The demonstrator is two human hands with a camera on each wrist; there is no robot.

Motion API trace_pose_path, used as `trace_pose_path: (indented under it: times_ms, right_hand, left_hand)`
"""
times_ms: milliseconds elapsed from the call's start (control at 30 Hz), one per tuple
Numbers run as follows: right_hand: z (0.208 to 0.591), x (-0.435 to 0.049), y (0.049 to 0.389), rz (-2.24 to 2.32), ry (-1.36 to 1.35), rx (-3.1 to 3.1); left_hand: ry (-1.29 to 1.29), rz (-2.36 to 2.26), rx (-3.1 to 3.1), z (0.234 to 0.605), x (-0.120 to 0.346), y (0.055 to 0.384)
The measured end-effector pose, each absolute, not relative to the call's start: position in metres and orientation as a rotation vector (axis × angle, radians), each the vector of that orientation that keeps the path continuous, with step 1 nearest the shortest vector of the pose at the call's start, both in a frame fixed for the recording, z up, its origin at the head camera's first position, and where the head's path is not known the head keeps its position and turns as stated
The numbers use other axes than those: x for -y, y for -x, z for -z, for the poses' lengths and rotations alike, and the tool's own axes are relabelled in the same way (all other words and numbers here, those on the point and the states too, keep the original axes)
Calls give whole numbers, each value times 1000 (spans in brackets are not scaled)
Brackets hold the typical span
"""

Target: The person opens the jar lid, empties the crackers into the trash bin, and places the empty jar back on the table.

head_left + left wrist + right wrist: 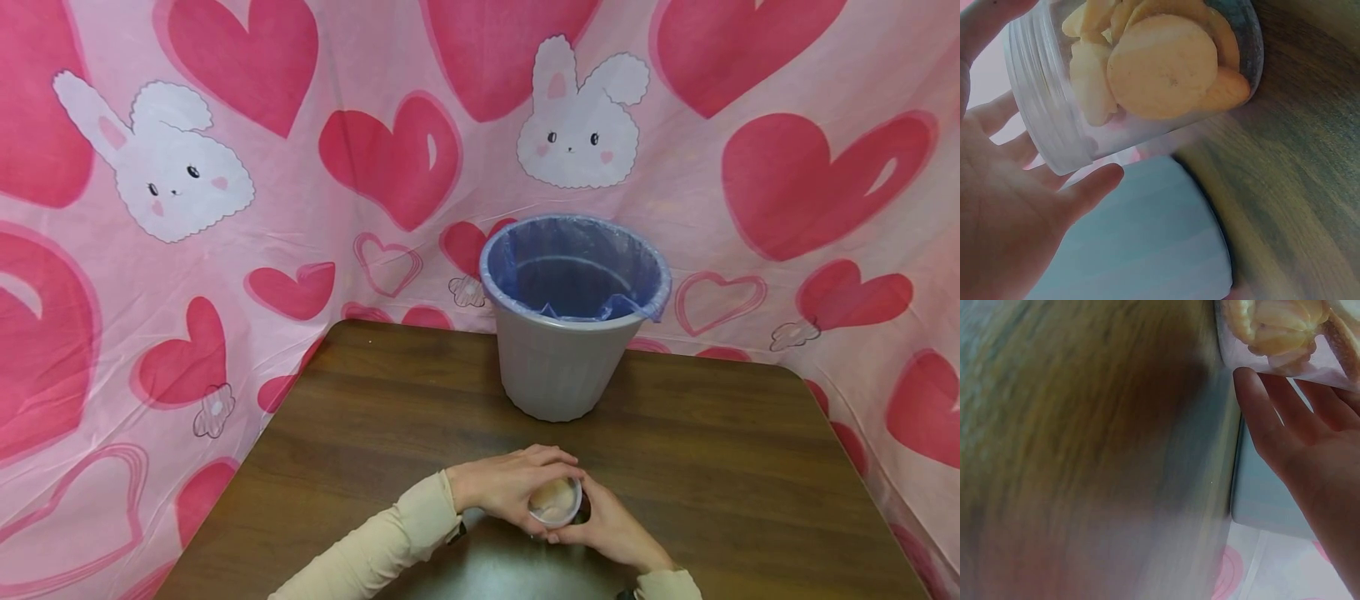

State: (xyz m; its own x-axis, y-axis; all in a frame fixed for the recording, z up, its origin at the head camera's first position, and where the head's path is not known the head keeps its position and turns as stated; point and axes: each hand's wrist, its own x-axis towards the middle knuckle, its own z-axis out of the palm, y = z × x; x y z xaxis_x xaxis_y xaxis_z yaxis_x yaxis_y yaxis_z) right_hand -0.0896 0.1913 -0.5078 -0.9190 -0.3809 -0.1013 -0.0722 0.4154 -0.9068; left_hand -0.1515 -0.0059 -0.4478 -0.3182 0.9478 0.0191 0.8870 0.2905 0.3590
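Observation:
A clear plastic jar [555, 502] of round, golden biscuits [1163, 67] stands upright close to the table's front, between both hands. Its ribbed, see-through lid [1044, 94] shows in the left wrist view. My left hand [510, 487] grips the jar from the left at lid height, its fingers around the far side and its thumb on the near side. From the right, my right hand [611, 525] holds the jar lower down, its fingers against the wall. The right wrist view shows those fingertips [1249, 384] at the jar's side, with part of the jar cut off.
Behind the jar stands a grey bin [562, 367] with a blue liner [648, 300] folded over its rim. It is on the brown wooden table [375, 400], near the back edge. A pink cloth [300, 208] with hearts and rabbits hangs around the table.

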Motion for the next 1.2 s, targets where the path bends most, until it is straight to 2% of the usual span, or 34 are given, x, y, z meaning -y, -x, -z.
trace_pose_path:
  times_ms: [1200]
  right_hand:
    - [509,-192,90,1546,417,-2343]
  left_hand:
    - [-1606,-482,-2353,445,19,152]
